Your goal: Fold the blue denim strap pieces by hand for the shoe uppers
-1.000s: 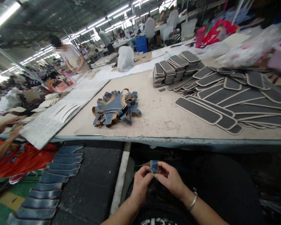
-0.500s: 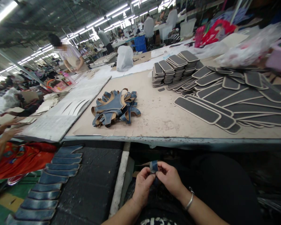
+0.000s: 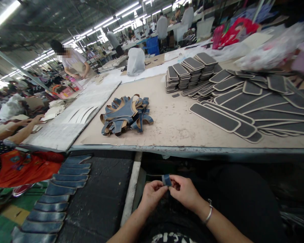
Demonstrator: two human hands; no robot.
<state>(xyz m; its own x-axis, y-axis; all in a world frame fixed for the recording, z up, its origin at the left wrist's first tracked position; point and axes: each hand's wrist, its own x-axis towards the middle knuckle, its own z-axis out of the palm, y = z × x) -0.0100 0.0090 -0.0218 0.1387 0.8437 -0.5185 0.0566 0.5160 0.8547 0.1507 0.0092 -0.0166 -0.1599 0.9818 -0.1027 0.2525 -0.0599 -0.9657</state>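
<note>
Between my two hands, just below the table's front edge, is a small blue leather piece [image 3: 166,180], its band curved upward. My left hand [image 3: 152,195] pinches it from the left, thumb against fingers. From the other side my right hand [image 3: 184,193], with a bracelet at the wrist, pinches it too. The thumb tips nearly meet beneath the piece, and its lower part is hidden by the fingers. On the table ahead lies a heap of blue leather cut pieces [image 3: 124,113] with tan undersides.
Blue leather strips [image 3: 48,206] lie in an overlapping row on a black board [image 3: 98,192] at lower left. Dark, light-edged pads [image 3: 215,116] are stacked and spread at right. A co-worker's arms [image 3: 22,130] reach over the left table; another person [image 3: 74,62] stands farther back.
Both hands stay pinched on the blue leather piece, with the left hand shifted slightly left. The co-worker's arms at far left have reached farther forward. The view has moved slightly.
</note>
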